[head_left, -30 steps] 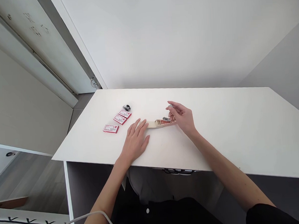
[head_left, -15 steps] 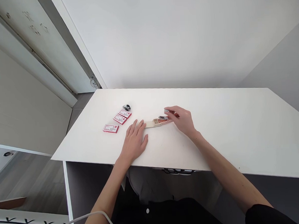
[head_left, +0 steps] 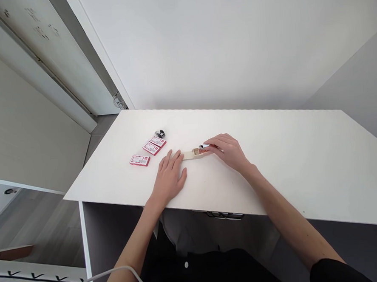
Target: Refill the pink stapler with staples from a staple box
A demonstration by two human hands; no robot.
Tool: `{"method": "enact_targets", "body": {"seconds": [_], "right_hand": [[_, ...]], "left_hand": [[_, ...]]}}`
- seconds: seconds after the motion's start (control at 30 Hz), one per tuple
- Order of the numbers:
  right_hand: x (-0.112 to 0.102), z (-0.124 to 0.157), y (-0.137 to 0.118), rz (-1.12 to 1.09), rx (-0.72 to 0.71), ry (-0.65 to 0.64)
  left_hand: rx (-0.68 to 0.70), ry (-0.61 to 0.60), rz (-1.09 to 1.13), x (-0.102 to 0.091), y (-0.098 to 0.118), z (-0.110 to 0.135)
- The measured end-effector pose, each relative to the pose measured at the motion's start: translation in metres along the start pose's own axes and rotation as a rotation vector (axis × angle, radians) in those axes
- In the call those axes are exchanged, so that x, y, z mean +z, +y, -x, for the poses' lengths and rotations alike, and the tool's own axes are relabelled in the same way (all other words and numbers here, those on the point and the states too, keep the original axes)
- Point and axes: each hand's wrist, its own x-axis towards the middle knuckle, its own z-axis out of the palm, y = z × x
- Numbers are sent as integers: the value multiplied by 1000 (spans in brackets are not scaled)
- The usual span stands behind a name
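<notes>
An opened, cream-coloured stapler [head_left: 188, 155] lies lengthwise on the white desk, its silvery inner part exposed near the right end. My left hand [head_left: 169, 176] rests flat with its fingers stretched out, and the fingertips touch the stapler's left end. Over the other end, my right hand [head_left: 229, 151] is pinched on a small silvery strip of staples [head_left: 204, 146], right at the stapler's metal part. The fingers partly cover the strip and that end of the stapler.
Left of the stapler are several red-and-white staple boxes: one box [head_left: 140, 160] lies apart, and another box [head_left: 151, 148] touches its neighbour [head_left: 158, 141]. Behind them sits a black staple remover [head_left: 160, 133]. A white wall [head_left: 221, 49] rises behind the desk [head_left: 288, 152].
My right hand has moved slightly left and lowered the staple strip onto the stapler's metal part. My left hand stays in place on the stapler.
</notes>
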Motion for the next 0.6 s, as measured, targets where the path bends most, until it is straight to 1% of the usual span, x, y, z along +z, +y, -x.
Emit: {"method": "enact_targets", "body": {"seconds": [0.1, 0.5, 0.6], "right_hand": [[0, 0, 0, 17, -22, -6], [0, -1, -3, 33, 6, -93], [1, -1, -5, 26, 28, -76]], "left_hand": [[-2, -4, 3, 0, 0, 0], [-6, 7, 28, 2, -1, 1], [-8, 15, 37, 2, -1, 1]]}}
